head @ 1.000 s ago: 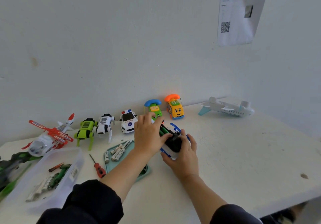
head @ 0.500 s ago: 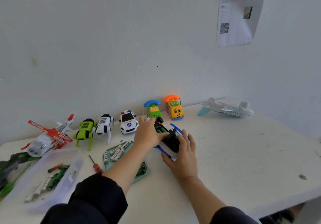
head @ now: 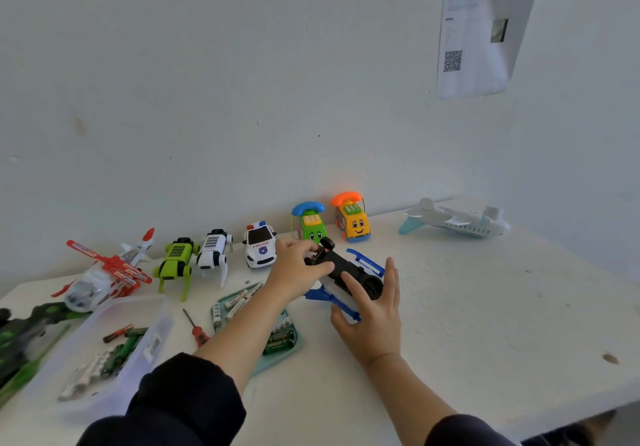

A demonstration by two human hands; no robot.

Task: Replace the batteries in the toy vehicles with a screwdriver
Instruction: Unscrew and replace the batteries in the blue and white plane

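An upturned toy vehicle (head: 349, 274) with a black underside and blue-and-white body lies mid-table. My left hand (head: 298, 267) grips its far end, fingers curled over the black chassis near a wheel. My right hand (head: 372, 310) cradles the near end, thumb on the black underside, fingers spread along the side. A small red-handled screwdriver (head: 196, 329) lies on the table left of a teal tray (head: 294, 348), which holds white and green batteries (head: 237, 302).
Along the wall stand a red-white helicopter (head: 104, 272), green robot dog (head: 175, 262), white robot dog (head: 214, 250), police car (head: 259, 245), green phone car (head: 310, 222), yellow phone car (head: 351, 219) and white plane (head: 457, 222). A clear tub (head: 152, 310) of batteries sits left.
The green batteries seen in the toy's open underside are now covered; my left hand has shifted over the far end, and my right hand's fingers have spread along the vehicle.
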